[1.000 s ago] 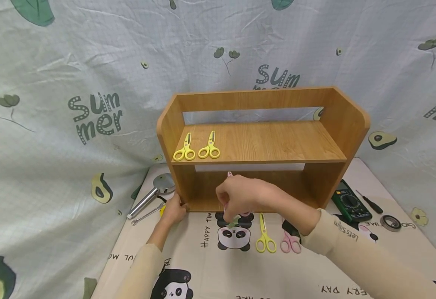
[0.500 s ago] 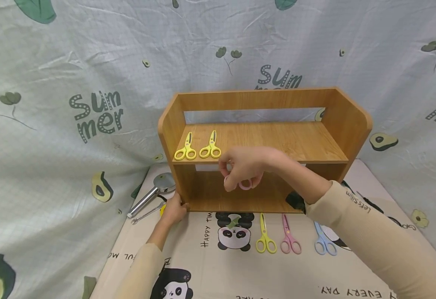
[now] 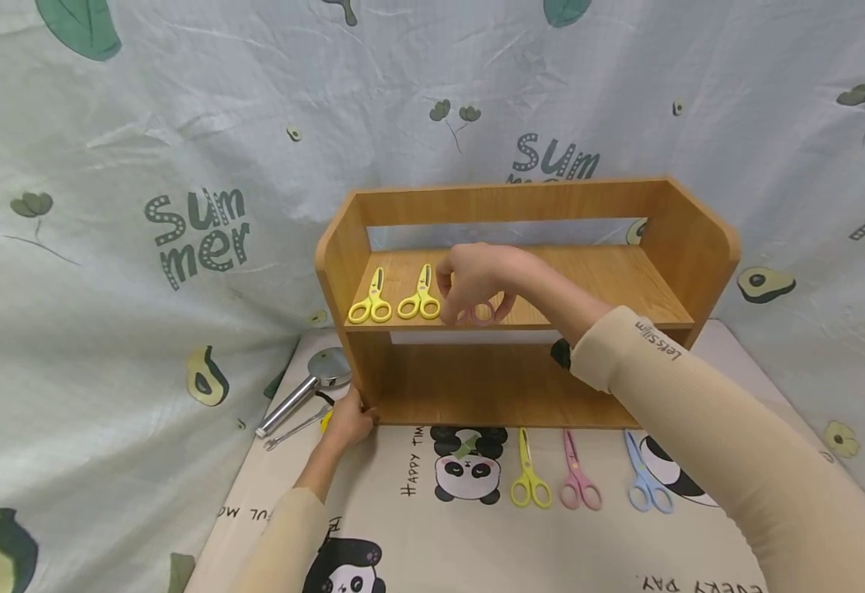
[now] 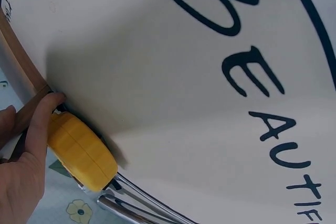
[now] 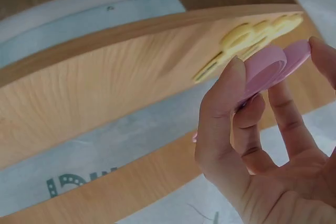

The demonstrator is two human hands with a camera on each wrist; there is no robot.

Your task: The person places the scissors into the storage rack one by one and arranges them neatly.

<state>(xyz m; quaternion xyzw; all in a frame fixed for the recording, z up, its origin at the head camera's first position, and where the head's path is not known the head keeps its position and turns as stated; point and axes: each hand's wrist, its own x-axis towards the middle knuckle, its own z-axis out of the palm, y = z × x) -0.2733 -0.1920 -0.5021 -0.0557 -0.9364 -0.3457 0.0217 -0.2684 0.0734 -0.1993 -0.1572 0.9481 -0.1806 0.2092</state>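
In the head view my right hand (image 3: 480, 280) is at the front edge of the upper board of a two-tier wooden shelf (image 3: 588, 284). It pinches pink scissors (image 5: 265, 69) by the handle loops; the fingers hide most of the blades. Just left of this hand, two yellow scissors, one at the left end (image 3: 370, 306) and one nearer the hand (image 3: 419, 305), lie side by side on that board. My left hand (image 3: 348, 420) grips the shelf's lower left front corner, its fingers around the wood. On the table in front lie yellow scissors (image 3: 527, 482), pink scissors (image 3: 579, 486) and blue scissors (image 3: 647, 484).
Left of the shelf lie a silver round-headed tool with a long handle (image 3: 306, 387) and a wrench (image 3: 295, 430). A yellow rounded case (image 4: 84, 150) sits right by the left fingers. A patterned curtain (image 3: 254, 165) hangs behind the shelf.
My right hand has risen from low in front of the shelf to the upper board, carrying the pink scissors. The left hand keeps its place at the corner.
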